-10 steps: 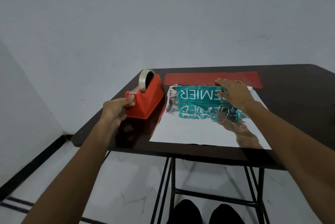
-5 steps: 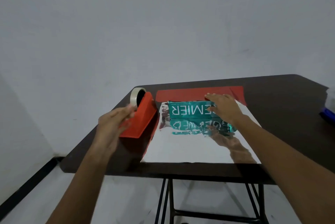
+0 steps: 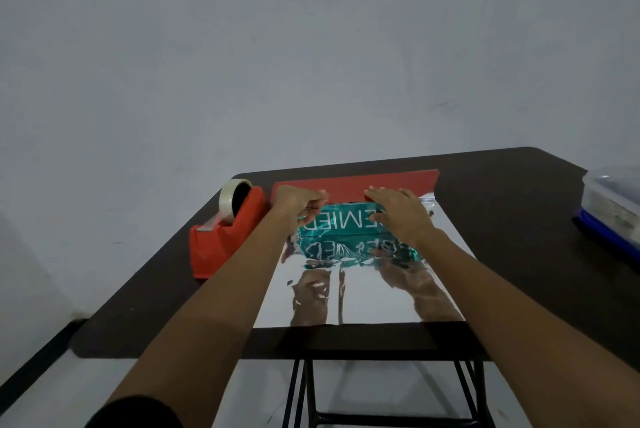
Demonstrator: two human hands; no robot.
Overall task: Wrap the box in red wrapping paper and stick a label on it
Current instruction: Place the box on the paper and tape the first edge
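Note:
A teal box [image 3: 343, 222] with white letters lies on wrapping paper [image 3: 363, 292] spread silver side up. The paper's red side shows on the far flap [image 3: 356, 183], which is raised against the box's far edge. My right hand [image 3: 398, 214] lies flat on the box's right half, its straight fingertips on the lower edge of the red flap. My left hand [image 3: 299, 201] sits at the box's left end, fingers curled, pinching what looks like a short piece of clear tape against the flap. No label is in view.
A red tape dispenser [image 3: 225, 237] with a clear roll stands left of the paper on the dark table [image 3: 519, 254]. A lidded plastic container [image 3: 614, 209] sits at the table's right edge. A pale wall rises right behind the table.
My left hand has left the tape dispenser and moved right to the box's left end. The dispenser, tilted a moment ago, stands flat again. My right hand has stayed on the box.

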